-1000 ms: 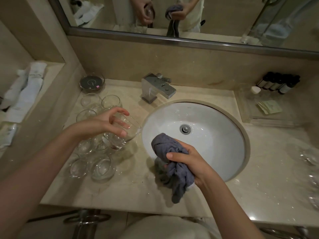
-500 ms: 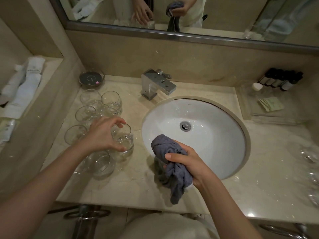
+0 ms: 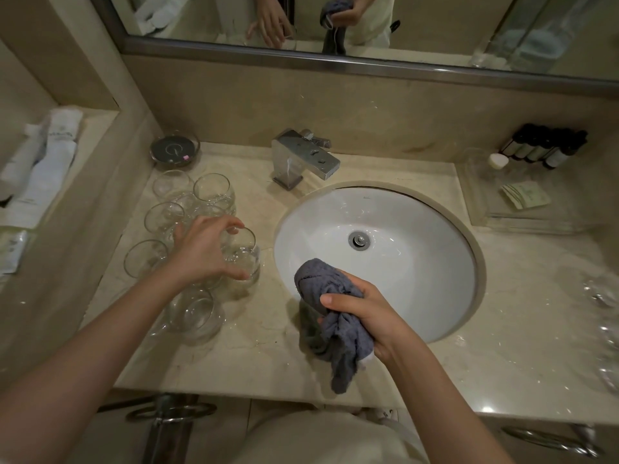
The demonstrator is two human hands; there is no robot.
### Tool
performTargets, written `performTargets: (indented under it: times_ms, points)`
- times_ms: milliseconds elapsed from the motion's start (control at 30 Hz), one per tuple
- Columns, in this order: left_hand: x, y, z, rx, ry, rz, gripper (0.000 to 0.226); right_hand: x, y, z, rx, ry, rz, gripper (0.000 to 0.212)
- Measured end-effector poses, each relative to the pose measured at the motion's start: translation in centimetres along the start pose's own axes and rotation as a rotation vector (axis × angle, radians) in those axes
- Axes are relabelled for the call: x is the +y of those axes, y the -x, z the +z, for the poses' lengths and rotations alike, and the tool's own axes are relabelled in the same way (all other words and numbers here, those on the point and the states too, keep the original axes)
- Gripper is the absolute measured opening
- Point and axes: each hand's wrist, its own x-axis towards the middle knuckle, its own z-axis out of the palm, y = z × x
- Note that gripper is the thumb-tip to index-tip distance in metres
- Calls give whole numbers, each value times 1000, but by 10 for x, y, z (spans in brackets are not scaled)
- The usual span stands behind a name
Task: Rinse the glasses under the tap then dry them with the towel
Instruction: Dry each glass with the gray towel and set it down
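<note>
Several clear round glasses (image 3: 174,217) stand upright on the marble counter left of the white sink (image 3: 418,262). My left hand (image 3: 204,251) grips one glass (image 3: 246,259) from above by its rim; the glass stands on the counter at the right edge of the group. My right hand (image 3: 365,316) holds a bunched grey towel (image 3: 335,326) over the sink's front left rim. The chrome tap (image 3: 303,159) stands behind the sink, and no water runs from it.
A dark round dish (image 3: 174,150) sits at the back left. A clear tray (image 3: 522,209) with small bottles (image 3: 546,147) lies at the back right. More glasses (image 3: 603,296) show blurred at the right edge. White rolled towels (image 3: 47,165) lie on the left ledge.
My left hand has lowered the tilted glass from the air down onto the counter among the others, now upright. My right hand with the towel has barely moved.
</note>
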Motion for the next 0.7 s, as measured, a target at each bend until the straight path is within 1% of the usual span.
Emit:
performTargets:
  times_ms: [267, 533, 700]
  points:
    - [5, -36, -9, 42, 0, 69, 94, 0, -5, -2, 25, -14, 13, 47]
    - [4, -79, -11, 77, 26, 46, 93, -1, -11, -6, 74, -41, 17, 47]
    - [0, -94, -10, 78, 41, -2, 90, 1, -13, -10, 109, -40, 26, 53]
